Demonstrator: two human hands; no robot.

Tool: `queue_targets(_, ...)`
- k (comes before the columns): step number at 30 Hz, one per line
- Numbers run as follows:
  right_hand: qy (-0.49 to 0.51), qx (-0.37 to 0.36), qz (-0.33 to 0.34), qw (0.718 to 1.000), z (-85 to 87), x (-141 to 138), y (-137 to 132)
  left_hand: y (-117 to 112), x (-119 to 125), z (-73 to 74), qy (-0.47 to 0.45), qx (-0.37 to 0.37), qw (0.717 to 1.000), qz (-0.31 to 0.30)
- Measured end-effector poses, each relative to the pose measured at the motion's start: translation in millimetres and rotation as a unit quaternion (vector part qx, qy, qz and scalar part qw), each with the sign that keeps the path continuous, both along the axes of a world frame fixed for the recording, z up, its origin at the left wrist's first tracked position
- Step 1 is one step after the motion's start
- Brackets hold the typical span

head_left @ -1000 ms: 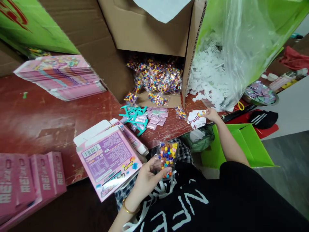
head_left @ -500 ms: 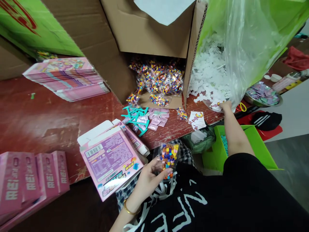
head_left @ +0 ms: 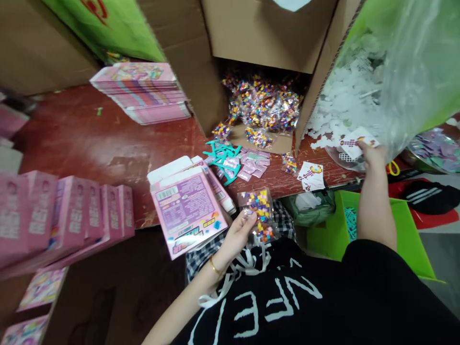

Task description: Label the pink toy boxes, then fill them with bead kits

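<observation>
My left hand point(head_left: 239, 230) pinches a clear bag of colourful cube beads point(head_left: 264, 203) above my lap. Out to the right, my right hand point(head_left: 375, 155) grips a white pattern card point(head_left: 354, 143) by its right end, beside a plastic bag of white pegboard pieces point(head_left: 343, 96). Left of my left hand, an open-flapped pink box point(head_left: 190, 211) leans at the table edge, partly over another one. Between the hands on the table are teal tools point(head_left: 223, 155), lilac sachets point(head_left: 253, 165), a small bead bag point(head_left: 288, 163) and printed cards point(head_left: 312, 176).
A cardboard carton point(head_left: 258, 38) opens toward me with many bead bags point(head_left: 268, 103) inside. Flattened pink boxes point(head_left: 143, 91) are stacked at back left; upright pink boxes point(head_left: 74, 206) stand at lower left. A green bin point(head_left: 327, 239) and a bowl of sachets point(head_left: 436, 148) are at right.
The view has shifted left, so things sit further right. My right hand has lifted the pattern card up from beside the pegboard bag. My left hand keeps hold of the bead bag.
</observation>
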State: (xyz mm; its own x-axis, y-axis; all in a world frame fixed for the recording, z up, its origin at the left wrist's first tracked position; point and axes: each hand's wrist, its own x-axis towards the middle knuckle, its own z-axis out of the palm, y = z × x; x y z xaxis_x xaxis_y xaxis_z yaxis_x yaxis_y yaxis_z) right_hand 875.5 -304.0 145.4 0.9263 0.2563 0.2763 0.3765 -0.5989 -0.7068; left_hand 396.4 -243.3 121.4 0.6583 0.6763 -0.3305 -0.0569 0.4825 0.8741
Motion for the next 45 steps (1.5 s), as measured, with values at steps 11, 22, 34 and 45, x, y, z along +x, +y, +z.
queue_targets(11, 0.347, 0.159, 0.51, 0.771, 2.4, -306.8, 17.9, -11.5, -4.1, 11.1, -0.047, 0.068, 0.994, 0.078)
queue_targets(22, -0.145, -0.154, 0.67, 0.711, -91.2, -329.9, 175.8, 12.4, -90.7, 43.7, -0.047, 0.098, 0.955, 0.277)
queue_targets(34, -0.178, -0.064, 0.671, 0.717, -91.4, -303.3, 171.2, 18.3, -95.0, 31.7, -0.08, 0.024, 0.955, 0.286)
queue_targets(45, 0.086, 0.13, 0.698, 0.698, 72.4, -335.6, 91.2, 2.9, -97.2, 13.7, 0.038, 0.228, 0.962, 0.143)
